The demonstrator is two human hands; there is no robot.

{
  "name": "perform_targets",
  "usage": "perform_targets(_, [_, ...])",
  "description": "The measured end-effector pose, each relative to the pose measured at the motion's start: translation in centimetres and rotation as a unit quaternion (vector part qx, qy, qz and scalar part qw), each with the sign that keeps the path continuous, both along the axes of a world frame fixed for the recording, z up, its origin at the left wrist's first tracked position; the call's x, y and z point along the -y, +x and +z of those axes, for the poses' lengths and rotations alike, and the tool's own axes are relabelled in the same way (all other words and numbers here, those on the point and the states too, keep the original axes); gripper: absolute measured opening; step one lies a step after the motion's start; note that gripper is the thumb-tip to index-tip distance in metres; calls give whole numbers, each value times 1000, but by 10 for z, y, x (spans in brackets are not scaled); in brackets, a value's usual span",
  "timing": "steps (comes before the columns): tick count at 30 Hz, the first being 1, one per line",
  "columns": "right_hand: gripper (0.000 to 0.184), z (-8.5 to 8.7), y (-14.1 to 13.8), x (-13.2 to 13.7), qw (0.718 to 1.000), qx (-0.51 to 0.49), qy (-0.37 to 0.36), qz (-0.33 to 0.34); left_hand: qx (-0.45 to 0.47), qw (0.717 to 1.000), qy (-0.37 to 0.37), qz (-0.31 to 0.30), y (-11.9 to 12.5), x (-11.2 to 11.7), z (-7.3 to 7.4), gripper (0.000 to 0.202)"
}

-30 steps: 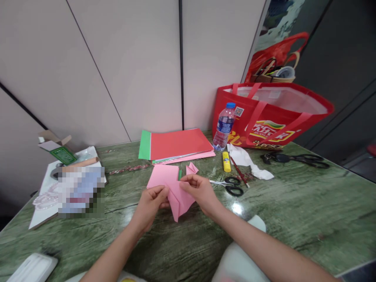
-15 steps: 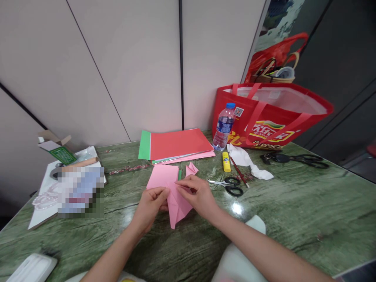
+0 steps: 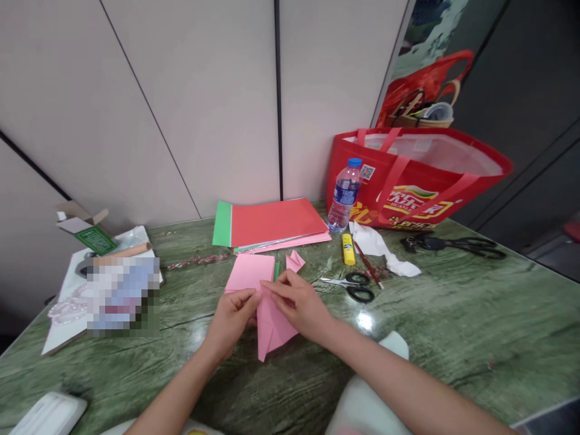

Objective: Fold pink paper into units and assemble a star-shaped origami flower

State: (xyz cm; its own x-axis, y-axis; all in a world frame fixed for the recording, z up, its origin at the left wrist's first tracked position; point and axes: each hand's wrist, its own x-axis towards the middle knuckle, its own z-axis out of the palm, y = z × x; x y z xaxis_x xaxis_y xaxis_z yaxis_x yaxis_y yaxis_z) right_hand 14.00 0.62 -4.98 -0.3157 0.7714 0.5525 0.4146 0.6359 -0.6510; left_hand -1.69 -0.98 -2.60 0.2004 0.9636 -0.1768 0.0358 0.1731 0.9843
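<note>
A folded piece of pink paper is between my hands, its pointed end hanging toward me. My left hand pinches its left edge, thumb on top and some fingers hidden beneath. From the right, my right hand grips the upper part near the left thumb, finger and thumb close together on a fold. Just behind lies a flat pink sheet with a green strip along its right side. A small folded pink paper piece rests on the table beyond my right hand.
Red paper sheets lie stacked by the wall. To the right are a water bottle, glue stick, scissors, red pencil, white tissue and red bag. A white board carries items at left.
My right hand's fingertips have shifted left along the pink paper, closer to my left thumb. The paper's hanging point has swung slightly left and toward me.
</note>
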Motion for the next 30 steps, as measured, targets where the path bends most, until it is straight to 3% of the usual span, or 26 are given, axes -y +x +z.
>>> perform_targets(5, [21,6,-2,3,998,-62,-28,-20,-34,999,19,-14,1,1,4,33])
perform_targets(11, [11,11,-2,4,996,-65,-53,-40,-69,996,22,-49,1,3,2,35])
perform_targets(20, [10,12,-3,5,992,-63,-62,-92,-44,994,25,-100,6,4,5,27])
perform_targets(26, [8,11,-1,4,995,-41,-53,-76,-7,998,9,-68,6,4,3,26])
perform_targets(30, [19,8,0,2,995,-46,-66,-54,35,999,-13,-11,5,1,5,23])
